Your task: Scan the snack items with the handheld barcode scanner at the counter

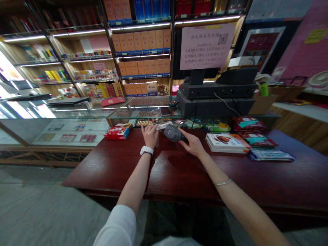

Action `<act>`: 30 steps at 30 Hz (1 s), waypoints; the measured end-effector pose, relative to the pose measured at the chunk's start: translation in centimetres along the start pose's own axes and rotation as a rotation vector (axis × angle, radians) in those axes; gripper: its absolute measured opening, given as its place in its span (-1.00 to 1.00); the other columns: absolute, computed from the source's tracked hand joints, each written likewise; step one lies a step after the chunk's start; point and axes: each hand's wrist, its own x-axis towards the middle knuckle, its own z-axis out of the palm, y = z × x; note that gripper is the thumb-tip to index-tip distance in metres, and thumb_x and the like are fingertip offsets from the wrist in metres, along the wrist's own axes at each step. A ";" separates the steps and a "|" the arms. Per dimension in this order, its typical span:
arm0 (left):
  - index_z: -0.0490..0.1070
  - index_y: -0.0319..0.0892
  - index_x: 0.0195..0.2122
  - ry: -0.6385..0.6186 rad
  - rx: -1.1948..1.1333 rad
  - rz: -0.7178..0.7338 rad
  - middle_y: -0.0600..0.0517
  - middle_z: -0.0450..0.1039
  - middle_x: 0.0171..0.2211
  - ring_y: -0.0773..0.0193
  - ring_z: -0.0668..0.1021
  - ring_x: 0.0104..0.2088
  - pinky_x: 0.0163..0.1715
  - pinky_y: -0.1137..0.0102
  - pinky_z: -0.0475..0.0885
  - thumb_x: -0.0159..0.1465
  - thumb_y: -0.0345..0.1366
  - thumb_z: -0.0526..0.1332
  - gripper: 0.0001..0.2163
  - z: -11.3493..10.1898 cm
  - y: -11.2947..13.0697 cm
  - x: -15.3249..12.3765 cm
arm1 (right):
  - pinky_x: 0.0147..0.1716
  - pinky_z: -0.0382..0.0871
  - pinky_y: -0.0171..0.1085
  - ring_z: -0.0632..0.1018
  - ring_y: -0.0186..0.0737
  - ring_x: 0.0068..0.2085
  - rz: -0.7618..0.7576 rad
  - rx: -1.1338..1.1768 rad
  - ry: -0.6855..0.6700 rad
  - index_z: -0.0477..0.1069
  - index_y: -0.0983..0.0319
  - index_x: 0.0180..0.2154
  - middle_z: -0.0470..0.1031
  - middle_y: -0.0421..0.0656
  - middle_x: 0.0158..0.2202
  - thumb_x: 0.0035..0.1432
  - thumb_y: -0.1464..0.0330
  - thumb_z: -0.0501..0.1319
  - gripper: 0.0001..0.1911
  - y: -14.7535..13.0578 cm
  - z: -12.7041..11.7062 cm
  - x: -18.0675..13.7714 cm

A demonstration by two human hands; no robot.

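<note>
From where I stand I count two hands at the bench, one left hand and one right hand, plus one scanner, one white pack, one red stack, one white box, four snack bags, one till and one sign.

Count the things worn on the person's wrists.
2. A white watch sits on the left wrist; a thin silver bangle circles the right forearm, behind the right hand that holds the grey scanner. None looks hidden.

right hand holds scanner; left hand holds packet; desk
</note>
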 end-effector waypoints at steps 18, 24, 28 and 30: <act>0.55 0.00 -0.06 0.046 -0.043 -0.041 0.02 0.59 -0.20 0.13 0.55 -0.11 0.36 -0.06 -0.06 0.33 -0.26 0.17 -0.78 0.2 -0.2 0.2 | 0.00 0.45 -0.09 0.57 -0.04 0.00 0.044 -0.165 -0.236 0.14 0.08 0.34 0.50 -0.08 0.12 0.23 0.29 0.27 -0.31 1.2 1.9 -0.3; 0.56 0.00 -0.08 0.046 -0.057 -0.041 0.01 0.59 -0.19 0.13 0.55 -0.11 0.37 -0.05 -0.08 0.33 -0.28 0.17 -0.79 0.3 0.0 0.3 | -0.06 0.44 -0.14 0.57 -0.05 -0.04 0.118 -0.242 -0.319 0.16 0.07 0.33 0.50 -0.07 0.10 0.22 0.28 0.29 -0.32 2.2 2.5 -0.5; 0.56 -0.01 -0.09 0.054 -0.060 -0.034 0.01 0.59 -0.19 0.14 0.56 -0.12 0.37 -0.05 -0.08 0.32 -0.29 0.18 -0.79 0.4 0.0 0.2 | -0.05 0.43 -0.16 0.56 -0.06 -0.01 0.158 -0.216 -0.332 0.14 0.04 0.33 0.50 -0.08 0.09 0.21 0.29 0.29 -0.30 2.6 2.9 -0.7; 0.57 0.00 -0.10 0.056 -0.063 -0.039 0.02 0.59 -0.20 0.14 0.56 -0.12 0.36 -0.05 -0.08 0.32 -0.30 0.17 -0.79 0.4 0.0 0.2 | -0.02 0.42 -0.15 0.55 -0.06 0.01 0.169 -0.173 -0.329 0.12 0.02 0.34 0.49 -0.09 0.10 0.20 0.30 0.30 -0.28 2.8 3.0 -0.7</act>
